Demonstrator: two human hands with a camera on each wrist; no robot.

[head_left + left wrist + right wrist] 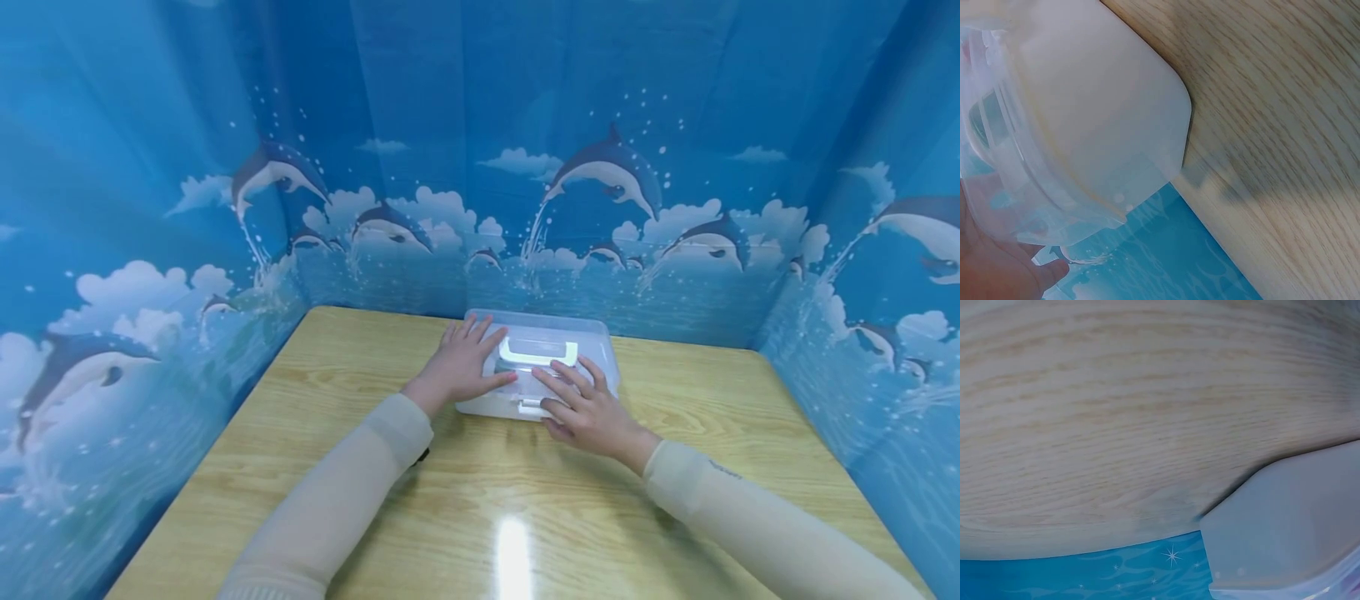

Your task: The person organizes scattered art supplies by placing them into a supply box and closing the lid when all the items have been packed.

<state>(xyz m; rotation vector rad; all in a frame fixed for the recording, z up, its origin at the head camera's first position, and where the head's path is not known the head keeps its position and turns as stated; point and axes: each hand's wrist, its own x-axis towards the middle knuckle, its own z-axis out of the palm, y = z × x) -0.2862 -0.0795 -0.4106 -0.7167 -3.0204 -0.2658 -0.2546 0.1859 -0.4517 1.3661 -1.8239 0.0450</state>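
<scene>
A translucent plastic storage box (483,407) sits near the back edge of the table, its lid on. On the lid is a white carry handle (536,359), and a white latch (531,407) is at the front. My left hand (467,364) rests spread over the lid's left side, thumb toward the middle. My right hand (591,414) lies at the front right, fingers reaching onto the lid beside the handle and thumb side close to the latch. The left wrist view shows the box's side wall (1104,106) and part of my left hand (997,269). In the right wrist view a box corner (1272,519) shows, the right hand hidden.
The box stands on a light wood-grain table (465,500). A blue curtain (420,108) with dolphins and clouds hangs behind the table and along both sides, close to the box's back edge. A bright light reflection falls on the tabletop in front.
</scene>
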